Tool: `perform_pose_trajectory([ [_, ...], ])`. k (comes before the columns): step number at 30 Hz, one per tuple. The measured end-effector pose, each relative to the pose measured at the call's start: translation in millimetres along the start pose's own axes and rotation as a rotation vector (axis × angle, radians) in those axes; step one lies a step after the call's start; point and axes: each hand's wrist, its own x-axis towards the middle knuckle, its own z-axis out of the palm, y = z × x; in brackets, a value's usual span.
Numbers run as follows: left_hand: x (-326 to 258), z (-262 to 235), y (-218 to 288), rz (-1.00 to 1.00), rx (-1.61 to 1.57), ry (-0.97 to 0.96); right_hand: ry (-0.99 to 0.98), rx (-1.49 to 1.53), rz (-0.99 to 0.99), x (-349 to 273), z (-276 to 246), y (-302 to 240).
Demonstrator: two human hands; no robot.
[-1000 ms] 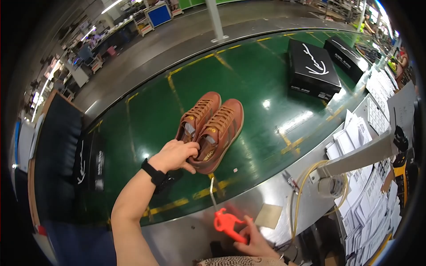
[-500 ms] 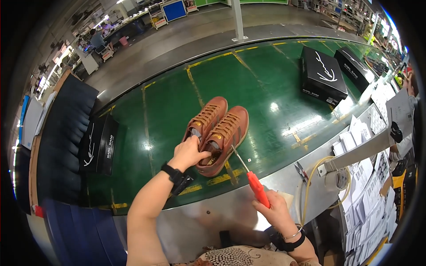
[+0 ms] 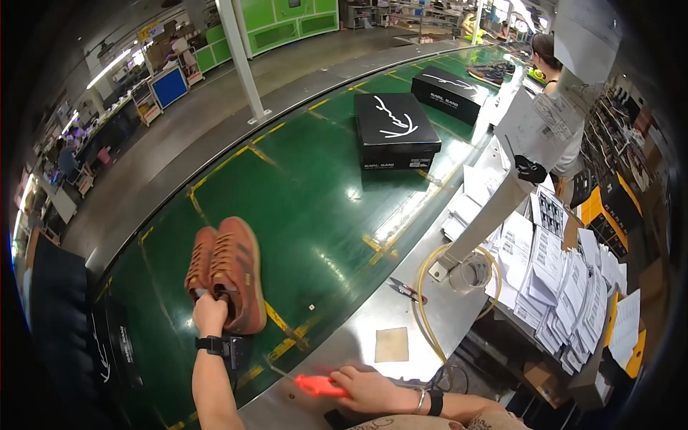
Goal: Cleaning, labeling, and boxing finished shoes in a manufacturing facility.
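A pair of reddish-brown lace-up sneakers (image 3: pixel 240 269) stands side by side on the green belt, toes pointing away from me. My left hand (image 3: pixel 210 315) is closed at the heel openings of the shoes, its fingers partly hidden inside the collars. In my right hand (image 3: pixel 369 390) is a tool with a red handle (image 3: pixel 321 385) and a thin metal shaft. Its tip hangs near the belt's front edge, apart from the shoes. The exact kind of tool cannot be made out.
Black shoe boxes (image 3: pixel 398 132) lie farther along the belt, another (image 3: pixel 115 344) at the left. Small snips (image 3: pixel 405 289), a tan square pad (image 3: pixel 392 345), a tape roll (image 3: pixel 469 274) and a yellow hose (image 3: pixel 423 315) occupy the metal ledge. Paper stacks (image 3: pixel 552 287) and a person (image 3: pixel 548 61) are at right.
My view has turned to the right, so the shoes appear farther left. The red-handled tool has drawn back from the right shoe toward me. My left hand stays at the shoe openings.
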Motion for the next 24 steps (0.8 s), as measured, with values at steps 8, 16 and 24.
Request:
perform_pose_trajectory([
  [8, 3.0, -16.6, -35.6, 0.218, -0.339, 0.081, -0.057, 0.016, -0.064, -4.6, 19.7, -6.1],
  [16, -128.0, 35.3, -35.1, 0.435, -0.591, 0.481, 0.262, 0.137, 0.171, 13.7, -38.8, 9.6],
  [24, -200.8, 104.1, 24.1, 0.519, -0.579, 0.041, 0.706, 0.534, 0.407, 114.0, -204.9, 74.7],
])
